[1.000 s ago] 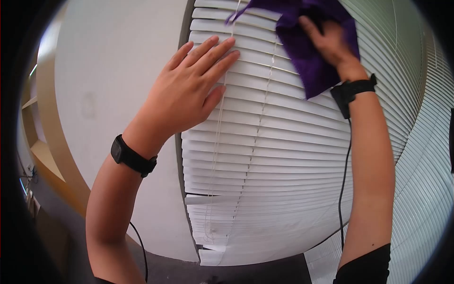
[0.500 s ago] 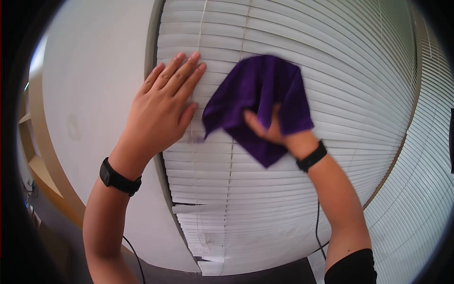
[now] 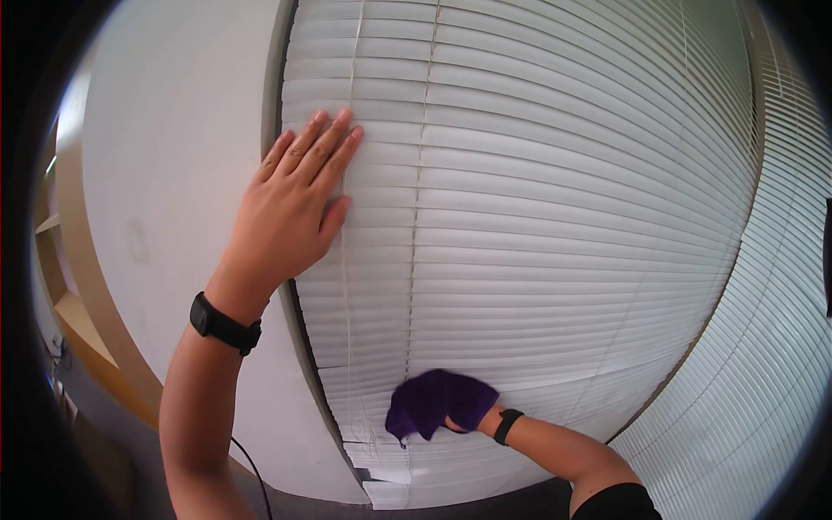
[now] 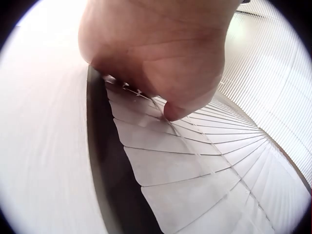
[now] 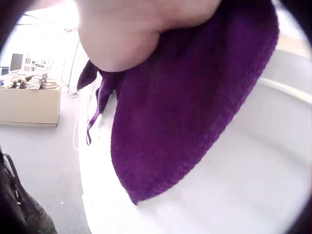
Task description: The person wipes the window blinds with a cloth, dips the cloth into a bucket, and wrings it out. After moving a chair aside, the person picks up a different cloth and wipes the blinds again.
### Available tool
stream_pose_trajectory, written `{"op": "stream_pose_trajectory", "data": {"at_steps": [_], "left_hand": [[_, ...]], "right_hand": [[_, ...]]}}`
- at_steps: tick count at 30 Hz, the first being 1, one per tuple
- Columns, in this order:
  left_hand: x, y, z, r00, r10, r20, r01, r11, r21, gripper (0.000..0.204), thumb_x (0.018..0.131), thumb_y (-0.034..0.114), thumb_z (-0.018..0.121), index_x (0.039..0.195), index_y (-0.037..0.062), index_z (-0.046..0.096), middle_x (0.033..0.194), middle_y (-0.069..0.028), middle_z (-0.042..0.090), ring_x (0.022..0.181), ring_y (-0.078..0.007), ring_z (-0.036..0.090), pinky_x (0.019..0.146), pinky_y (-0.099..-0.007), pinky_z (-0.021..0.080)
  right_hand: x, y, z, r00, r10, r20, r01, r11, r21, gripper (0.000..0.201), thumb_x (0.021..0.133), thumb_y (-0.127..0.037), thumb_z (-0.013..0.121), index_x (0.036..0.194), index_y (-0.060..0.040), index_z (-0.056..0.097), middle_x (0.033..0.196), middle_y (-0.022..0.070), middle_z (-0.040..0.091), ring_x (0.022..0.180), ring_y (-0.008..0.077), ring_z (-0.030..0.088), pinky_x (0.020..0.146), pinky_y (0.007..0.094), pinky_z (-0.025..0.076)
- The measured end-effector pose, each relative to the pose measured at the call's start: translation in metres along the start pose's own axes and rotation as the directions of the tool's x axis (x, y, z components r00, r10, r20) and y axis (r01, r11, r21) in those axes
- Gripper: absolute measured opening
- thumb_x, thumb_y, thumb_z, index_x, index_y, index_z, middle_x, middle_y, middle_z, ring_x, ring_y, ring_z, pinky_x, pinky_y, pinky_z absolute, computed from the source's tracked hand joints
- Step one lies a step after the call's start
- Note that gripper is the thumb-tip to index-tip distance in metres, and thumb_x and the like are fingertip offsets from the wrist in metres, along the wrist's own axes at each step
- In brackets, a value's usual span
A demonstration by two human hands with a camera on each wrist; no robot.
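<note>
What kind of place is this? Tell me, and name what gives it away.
Probably an office or a similar workroom. Wide white slatted blinds cover a big window next to a plain white wall, and the right wrist view shows a desk stacked with books and a monitor over a grey floor.

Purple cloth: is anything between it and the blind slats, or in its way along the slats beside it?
Nothing visible. The purple cloth, gripped by the right hand, lies directly on the blind slats. The left hand presses the slats higher up, well apart.

Right hand [image 3: 459, 422] mostly hidden under the purple cloth [image 3: 438, 400]; fingers unseen.
</note>
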State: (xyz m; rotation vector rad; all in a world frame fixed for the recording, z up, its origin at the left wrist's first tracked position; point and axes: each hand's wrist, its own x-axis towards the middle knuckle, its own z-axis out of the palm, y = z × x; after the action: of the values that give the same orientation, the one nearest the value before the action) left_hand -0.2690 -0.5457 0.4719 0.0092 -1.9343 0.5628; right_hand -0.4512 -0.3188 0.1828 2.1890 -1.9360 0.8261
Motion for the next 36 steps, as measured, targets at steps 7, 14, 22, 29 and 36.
{"op": "stream_pose_trajectory", "data": {"at_steps": [7,14,22,29,36], "left_hand": [[-0.002,-0.002,0.0,1.0,0.029,0.007,-0.028,0.998,-0.06,0.066,0.093,0.017,0.058,0.155,0.0122,0.036,0.163,-0.0055,0.031,0.151,-0.0251,0.028,0.123,-0.0432,0.024],[-0.005,-0.014,0.002,0.998,0.059,0.015,-0.055,0.982,-0.179,0.075,0.082,0.003,0.053,0.154,0.0115,0.036,0.163,-0.006,0.031,0.151,-0.0263,0.026,0.125,-0.0439,0.022],[-0.011,-0.026,-0.003,0.999,0.039,-0.014,-0.041,0.987,-0.153,0.088,0.069,-0.011,0.052,0.153,0.0119,0.038,0.161,-0.0038,0.036,0.15,-0.0224,0.031,0.124,-0.0434,0.024],[-0.047,-0.056,-0.019,0.986,-0.133,-0.098,0.12,0.985,-0.125,0.084,0.064,-0.012,0.043,0.145,0.0095,0.049,0.158,-0.0064,0.041,0.149,-0.025,0.033,0.122,-0.0431,0.027],[-0.081,-0.064,-0.019,0.981,-0.168,-0.094,0.155,0.98,-0.128,0.082,0.064,-0.011,0.045,0.143,0.0092,0.049,0.157,-0.0051,0.042,0.147,-0.025,0.036,0.121,-0.0438,0.029]], "right_hand": [[-0.005,-0.099,-0.04,0.989,0.115,0.092,-0.145,0.88,0.453,0.018,0.086,-0.011,0.071,0.103,-0.0048,0.069,0.087,0.0078,0.072,0.085,0.0229,0.069,0.078,0.0335,0.055],[0.084,-0.105,-0.24,0.875,-0.475,-0.094,0.085,0.341,-0.936,0.079,0.087,-0.042,0.07,0.149,-0.0033,0.041,0.151,0.0217,0.045,0.14,0.0387,0.042,0.119,0.0525,0.027],[0.252,-0.116,-0.365,0.867,-0.216,-0.449,-0.197,0.68,-0.706,0.047,0.097,-0.035,0.052,0.132,-0.0035,0.058,0.124,0.0233,0.065,0.112,0.0371,0.062,0.101,0.0391,0.047],[0.272,-0.084,-0.267,0.773,-0.569,-0.282,0.125,0.572,-0.811,0.063,0.086,-0.041,0.066,0.135,-0.0044,0.056,0.143,0.0213,0.052,0.135,0.0416,0.044,0.117,0.0484,0.03],[0.225,-0.095,-0.159,0.876,-0.469,-0.113,0.239,0.625,-0.743,0.049,0.091,-0.026,0.059,0.136,-0.0085,0.058,0.142,0.0159,0.055,0.134,0.036,0.048,0.117,0.0502,0.029]]}}
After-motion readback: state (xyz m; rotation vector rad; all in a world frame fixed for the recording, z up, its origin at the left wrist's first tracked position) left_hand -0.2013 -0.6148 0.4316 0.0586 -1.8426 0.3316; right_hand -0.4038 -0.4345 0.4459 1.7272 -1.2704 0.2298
